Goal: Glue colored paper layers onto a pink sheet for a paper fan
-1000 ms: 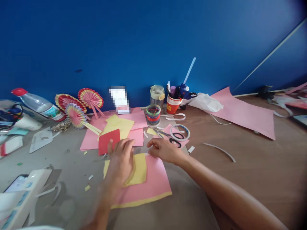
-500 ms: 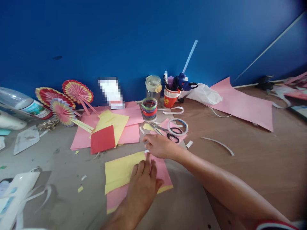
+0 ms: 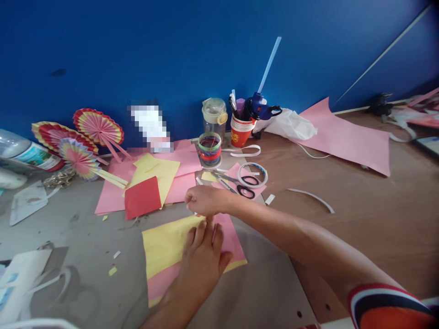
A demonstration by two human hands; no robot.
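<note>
My left hand (image 3: 204,258) lies flat with fingers apart on layered yellow and pink paper (image 3: 168,244), pressing it to the table. At the paper's far edge is my right hand (image 3: 206,200), its fingers curled in a pinch. A tiny white bit shows under those fingers, but what they hold is hidden. Just beyond the right hand lie scissors (image 3: 233,183) with black handles and a roll of tape (image 3: 253,175), on a small pink paper piece.
Paper fans (image 3: 98,127) lean at the back left beside a plastic bottle (image 3: 30,153). A red paper square (image 3: 142,197) rests on yellow and pink sheets. Paper cups (image 3: 241,130) with pens, a lidded jar (image 3: 214,113) and a large pink sheet (image 3: 346,139) stand along the blue wall (image 3: 206,50).
My right hand has moved left along the paper's far edge, its fingers curling tighter. My left hand stays pressed on the paper. The camera view has shifted slightly.
</note>
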